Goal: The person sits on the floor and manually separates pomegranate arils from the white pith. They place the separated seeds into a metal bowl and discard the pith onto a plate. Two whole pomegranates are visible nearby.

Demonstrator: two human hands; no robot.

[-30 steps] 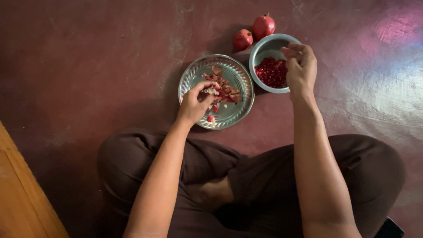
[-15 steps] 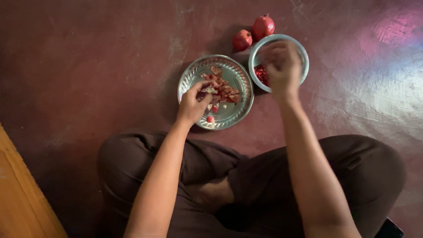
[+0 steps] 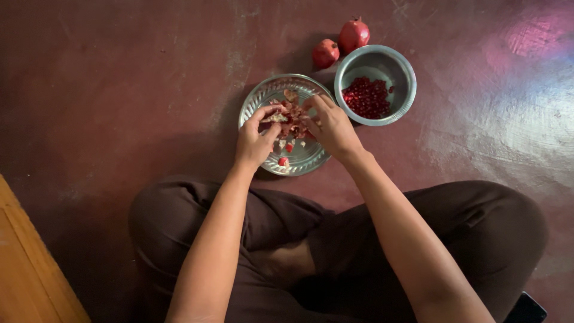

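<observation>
Both hands (image 3: 254, 140) (image 3: 332, 127) pinch pomegranate pieces (image 3: 291, 119) over the steel plate (image 3: 263, 98).

Head view, straight down, near floor (image 3: 119, 90)

Probably home: dark red polished floor (image 3: 119, 78), steel plate (image 3: 263, 96), bowl (image 3: 406, 78), pomegranates (image 3: 353, 34).

Part of the metal plate (image 3: 270, 91) and its pomegranate pieces (image 3: 291, 111) is hidden under both hands. The wooden board (image 3: 24, 269) at near left is cut off by the edge.
</observation>
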